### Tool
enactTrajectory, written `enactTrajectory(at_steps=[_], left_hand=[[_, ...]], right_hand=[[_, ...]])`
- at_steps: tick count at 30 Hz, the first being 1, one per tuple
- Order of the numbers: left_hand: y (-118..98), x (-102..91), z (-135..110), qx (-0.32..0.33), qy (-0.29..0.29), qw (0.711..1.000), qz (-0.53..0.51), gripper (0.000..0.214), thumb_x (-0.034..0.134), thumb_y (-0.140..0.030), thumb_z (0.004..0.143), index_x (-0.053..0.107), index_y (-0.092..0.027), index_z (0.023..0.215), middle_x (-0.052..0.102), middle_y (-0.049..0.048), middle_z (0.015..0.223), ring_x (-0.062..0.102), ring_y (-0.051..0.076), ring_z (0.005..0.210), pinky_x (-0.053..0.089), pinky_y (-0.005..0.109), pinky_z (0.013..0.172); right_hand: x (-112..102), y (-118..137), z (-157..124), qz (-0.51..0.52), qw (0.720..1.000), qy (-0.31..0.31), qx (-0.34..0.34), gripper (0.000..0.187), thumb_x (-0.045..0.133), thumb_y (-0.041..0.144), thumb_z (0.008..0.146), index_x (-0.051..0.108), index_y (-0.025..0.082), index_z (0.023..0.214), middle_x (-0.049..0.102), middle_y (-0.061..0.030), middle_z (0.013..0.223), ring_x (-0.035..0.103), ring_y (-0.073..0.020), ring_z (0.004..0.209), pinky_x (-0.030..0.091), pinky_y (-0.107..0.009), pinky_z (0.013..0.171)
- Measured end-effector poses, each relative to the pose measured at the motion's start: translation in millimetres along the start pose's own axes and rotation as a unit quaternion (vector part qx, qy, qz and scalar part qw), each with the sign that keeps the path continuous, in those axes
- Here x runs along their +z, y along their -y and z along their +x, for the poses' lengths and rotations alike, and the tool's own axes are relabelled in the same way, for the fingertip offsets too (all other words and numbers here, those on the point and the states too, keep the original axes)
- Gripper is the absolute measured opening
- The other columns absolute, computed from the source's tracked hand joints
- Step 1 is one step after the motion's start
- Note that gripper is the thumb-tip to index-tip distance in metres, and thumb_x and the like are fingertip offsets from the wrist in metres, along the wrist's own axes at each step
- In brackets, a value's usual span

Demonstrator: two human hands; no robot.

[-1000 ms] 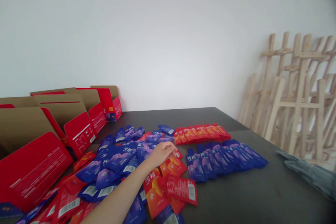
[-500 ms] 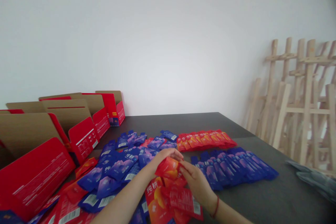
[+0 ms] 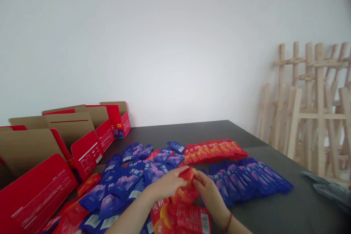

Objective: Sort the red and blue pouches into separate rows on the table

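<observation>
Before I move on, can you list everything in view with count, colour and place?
Boxes: at least four, red with brown insides, along the left
Loose blue pouches: many, blue, piled left of centre
Loose red pouches: several, red-orange, below the hands and by the boxes
Red row: one, red-orange overlapping pouches, right of the pile
Blue row: one, blue overlapping pouches, nearer
Table: one, dark grey, underneath
Grey item: one, unclear, right edge
Wooden frames: several, pale, far right
Wall: one, white, behind
Held pouch: one, red-orange, between the hands
Wristband: one, red, right wrist
Left hand, right hand: two, bare, front centre
</observation>
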State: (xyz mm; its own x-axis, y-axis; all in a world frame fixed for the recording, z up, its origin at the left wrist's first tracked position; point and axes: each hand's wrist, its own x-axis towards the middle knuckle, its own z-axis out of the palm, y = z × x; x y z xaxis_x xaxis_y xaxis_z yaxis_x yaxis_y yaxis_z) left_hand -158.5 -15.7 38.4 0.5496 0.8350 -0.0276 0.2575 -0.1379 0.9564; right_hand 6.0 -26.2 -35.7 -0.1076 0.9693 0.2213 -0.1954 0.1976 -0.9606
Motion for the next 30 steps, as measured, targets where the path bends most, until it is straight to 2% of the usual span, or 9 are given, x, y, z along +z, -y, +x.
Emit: enactTrajectory(at_steps=[4,7,11,15,19,22,24,27,30], left_hand=[[2.7,14.8,1.1,0.062,-0.08,0.979,0.177,0.062,0.041,-0.011,0.077,0.045,-0.021,0.139,0.044,0.0045,0.145,0.039,0.02,0.133,0.025,0.038,0.114],[6.4,35.9,-1.8,0.06,-0.108,0.938,0.323,0.077,0.04,-0.007,0.072,0.028,-0.016,0.147,0.027,0.0069,0.154,0.023,0.022,0.141,0.016,0.041,0.116],[1.5,51.4,-8.0,0.042,-0.054,0.913,0.402,0.089,0.05,-0.014,0.067,0.016,-0.011,0.15,0.011,0.0106,0.157,0.005,0.029,0.144,0.003,0.049,0.116],[-14.2,19.7,-12.7,0.069,0.062,0.922,0.375,0.088,0.066,-0.036,0.066,0.033,-0.019,0.145,0.023,0.012,0.155,0.017,0.033,0.141,0.014,0.051,0.114],[-23.3,-18.0,-15.0,0.073,0.035,0.929,0.362,0.062,0.07,-0.035,0.067,0.055,-0.025,0.127,0.055,0.0073,0.131,0.044,0.029,0.123,0.03,0.041,0.105],[-21.4,-24.3,-13.8,0.028,0.021,0.932,0.362,0.041,0.07,-0.03,0.066,0.063,-0.024,0.105,0.066,0.0002,0.098,0.058,0.022,0.09,0.042,0.03,0.081],[-18.1,-21.3,-10.1,0.022,0.017,0.945,0.327,0.023,0.067,-0.028,0.068,0.063,-0.022,0.09,0.064,-0.0032,0.084,0.057,0.017,0.076,0.04,0.025,0.068],[-12.2,-15.4,-0.5,0.046,-0.019,0.971,0.236,0.013,0.062,-0.029,0.074,0.059,-0.019,0.081,0.06,-0.0037,0.077,0.053,0.014,0.07,0.037,0.022,0.062],[-4.3,-12.0,9.6,0.063,-0.059,0.986,0.144,0.015,0.06,-0.031,0.076,0.057,-0.017,0.081,0.059,-0.0024,0.074,0.053,0.015,0.068,0.039,0.023,0.063]], right_hand=[[-6.7,16.0,-3.7,-0.024,0.995,-0.096,-0.028,0.041,0.064,0.053,0.075,0.067,0.022,0.102,0.067,-0.0098,0.112,0.059,-0.0283,0.109,0.049,-0.038,0.089],[-4.5,23.3,-10.0,0.086,0.995,-0.004,0.058,0.053,0.054,0.062,0.081,0.063,0.022,0.114,0.067,-0.011,0.114,0.062,-0.0277,0.103,0.051,-0.04,0.083],[3.8,23.4,-17.0,0.174,0.972,0.116,0.106,0.042,0.063,0.051,0.079,0.066,0.02,0.107,0.071,-0.0088,0.097,0.067,-0.0251,0.087,0.053,-0.036,0.073],[-1.7,19.0,-15.2,0.126,0.974,0.139,0.125,0.029,0.064,0.046,0.078,0.069,0.02,0.091,0.07,-0.0049,0.078,0.066,-0.0201,0.067,0.052,-0.03,0.059],[-14.4,22.2,-10.1,-0.036,0.974,0.195,0.104,0.018,0.061,0.036,0.08,0.069,0.02,0.079,0.068,-0.0007,0.071,0.062,-0.0167,0.061,0.048,-0.025,0.055],[-19.8,28.3,-7.8,-0.13,0.972,0.188,0.048,0.016,0.059,0.029,0.081,0.07,0.019,0.076,0.069,0.0001,0.073,0.061,-0.0161,0.063,0.045,-0.024,0.056],[-21.3,31.4,-7.1,-0.106,0.98,0.161,0.04,0.014,0.063,0.029,0.079,0.072,0.018,0.084,0.072,-0.0009,0.08,0.063,-0.0174,0.067,0.047,-0.026,0.061],[-21.2,33.0,-6.8,0.053,0.988,0.126,0.076,0.034,0.07,0.034,0.075,0.068,0.019,0.106,0.072,-0.0067,0.098,0.067,-0.0223,0.081,0.051,-0.034,0.074],[-20.0,32.2,-6.1,0.161,0.979,0.088,0.091,0.042,0.073,0.043,0.073,0.067,0.016,0.104,0.072,-0.011,0.098,0.067,-0.0269,0.09,0.052,-0.041,0.079]])
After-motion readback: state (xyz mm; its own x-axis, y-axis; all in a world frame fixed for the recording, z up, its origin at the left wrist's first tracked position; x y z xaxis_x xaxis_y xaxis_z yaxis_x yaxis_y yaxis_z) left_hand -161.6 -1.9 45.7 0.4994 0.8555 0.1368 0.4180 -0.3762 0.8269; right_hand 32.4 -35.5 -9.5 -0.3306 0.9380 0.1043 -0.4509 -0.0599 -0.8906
